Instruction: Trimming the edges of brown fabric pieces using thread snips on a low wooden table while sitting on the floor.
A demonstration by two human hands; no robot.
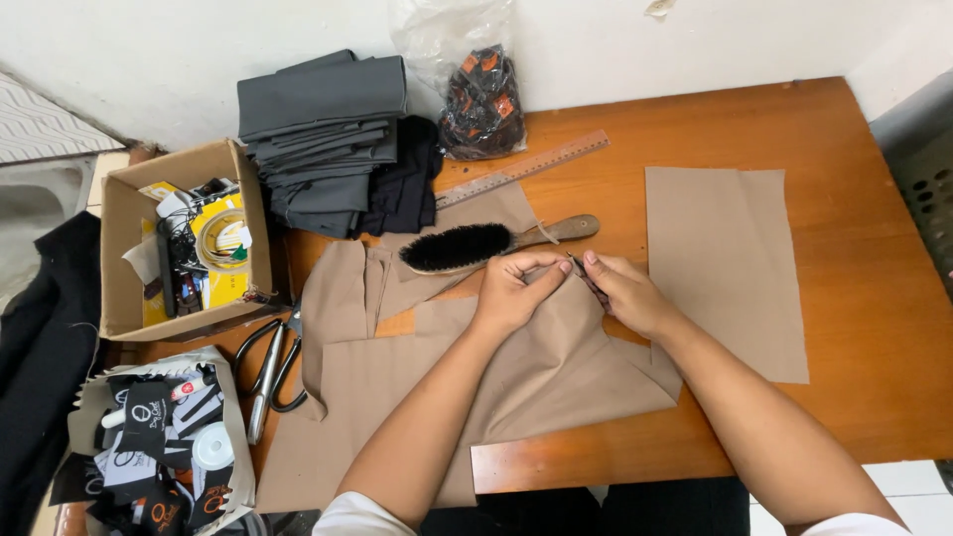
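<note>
brush (459, 247) behind hands, scissors (270, 365) left, box (124, 260) far left

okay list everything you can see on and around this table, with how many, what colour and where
Tan cut fabric pieces: several, tan, table middle, under both hands.
Tan rectangular fabric panel: one, tan, flat at table right.
Wooden-handled black bristle brush: one, lying just beyond the hands.
Long wooden ruler: one, brown, slanted at table back.
Folded grey cloth stack: one stack, grey, back left.
Folded black cloth: one pile, black, beside the grey stack.
Clear plastic bag of dark tags: one, against the wall.
Black-handled scissors: one, left table edge.
Open cardboard box: one, brown, holding cables and oddments, left.
Tray of black labels: one, lower left.
Wooden table: one, orange-brown.
Left hand: pinching the tan fabric.
Right hand: holding a small thin tool at the fabric.
</note>
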